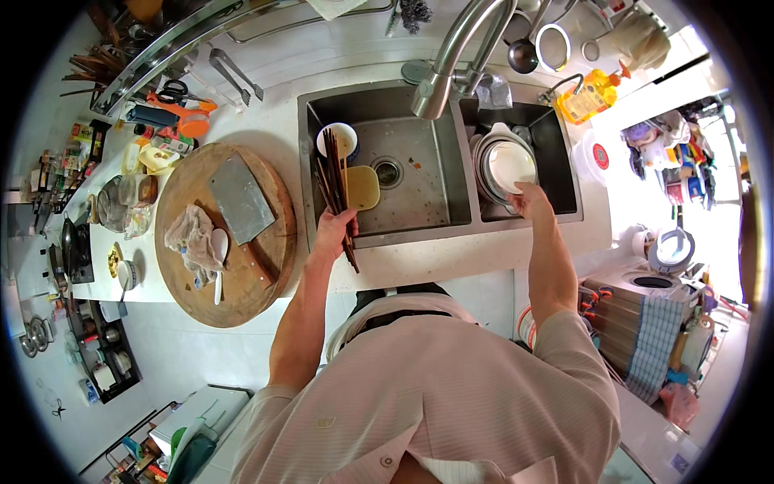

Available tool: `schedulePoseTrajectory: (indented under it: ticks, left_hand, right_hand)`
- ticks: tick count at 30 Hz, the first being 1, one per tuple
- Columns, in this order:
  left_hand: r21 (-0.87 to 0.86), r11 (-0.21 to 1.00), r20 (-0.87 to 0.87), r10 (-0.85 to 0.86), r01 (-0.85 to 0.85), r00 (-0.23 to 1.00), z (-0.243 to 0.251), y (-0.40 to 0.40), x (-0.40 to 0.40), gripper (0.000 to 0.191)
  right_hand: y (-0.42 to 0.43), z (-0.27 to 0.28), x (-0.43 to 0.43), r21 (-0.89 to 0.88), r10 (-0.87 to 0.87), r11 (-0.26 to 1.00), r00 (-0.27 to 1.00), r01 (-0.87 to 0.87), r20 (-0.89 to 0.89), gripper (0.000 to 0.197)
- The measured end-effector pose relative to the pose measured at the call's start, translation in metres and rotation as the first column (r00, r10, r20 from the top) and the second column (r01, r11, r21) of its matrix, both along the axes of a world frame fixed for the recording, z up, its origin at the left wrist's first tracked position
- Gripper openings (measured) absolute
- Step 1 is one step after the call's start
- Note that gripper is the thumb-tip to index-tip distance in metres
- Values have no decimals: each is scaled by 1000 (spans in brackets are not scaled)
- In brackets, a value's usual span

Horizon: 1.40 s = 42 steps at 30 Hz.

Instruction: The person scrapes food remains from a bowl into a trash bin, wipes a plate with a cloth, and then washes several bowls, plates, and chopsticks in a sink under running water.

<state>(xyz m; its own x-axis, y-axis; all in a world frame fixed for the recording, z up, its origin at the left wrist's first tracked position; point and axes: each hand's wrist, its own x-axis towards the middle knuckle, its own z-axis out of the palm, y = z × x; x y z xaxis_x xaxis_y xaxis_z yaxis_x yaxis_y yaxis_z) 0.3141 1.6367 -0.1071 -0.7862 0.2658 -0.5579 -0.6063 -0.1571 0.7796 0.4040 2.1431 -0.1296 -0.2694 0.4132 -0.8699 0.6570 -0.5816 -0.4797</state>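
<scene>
My left hand is closed around a bundle of dark wooden chopsticks, held over the front left of the large steel sink basin. Behind and beside the chopsticks, a white bowl with a blue outside and a yellowish dish sit in that basin, partly covered by the bundle. My right hand reaches into the smaller basin and grips the near rim of a white dish. Under this dish is a stack of bowls and metal vessels, mostly hidden.
The faucet arches over the divider between the basins. To the left, a round wooden chopping block carries a cleaver, a rag and a white spoon. A yellow pump bottle and a white tub stand to the right.
</scene>
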Motion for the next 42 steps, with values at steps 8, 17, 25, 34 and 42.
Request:
schedulePoseTrajectory:
  ticks: [8, 17, 25, 34, 42]
  left_hand:
    - [43, 998, -40, 51, -49, 998, 2, 3, 4, 10]
    - [4, 998, -56, 59, -59, 997, 14, 10, 3, 8]
    - [9, 998, 1, 67, -67, 998, 20, 17, 2, 10]
    - [-33, 996, -18, 88, -89, 996, 15, 12, 1, 13]
    - [-102, 995, 3, 11, -11, 1000, 19, 14, 0, 13]
  right_hand:
    - [-147, 82, -74, 578, 760, 580, 636, -574, -131, 27]
    - [-290, -101, -156, 249, 874, 426, 467, -870, 134, 26]
    - [-310, -168, -150, 136, 906, 388, 404, -912, 125, 17]
    - [-251, -91, -135, -378, 499, 790, 865, -482, -60, 12]
    - [-240, -30, -116, -626, 311, 670, 916, -399, -251, 26]
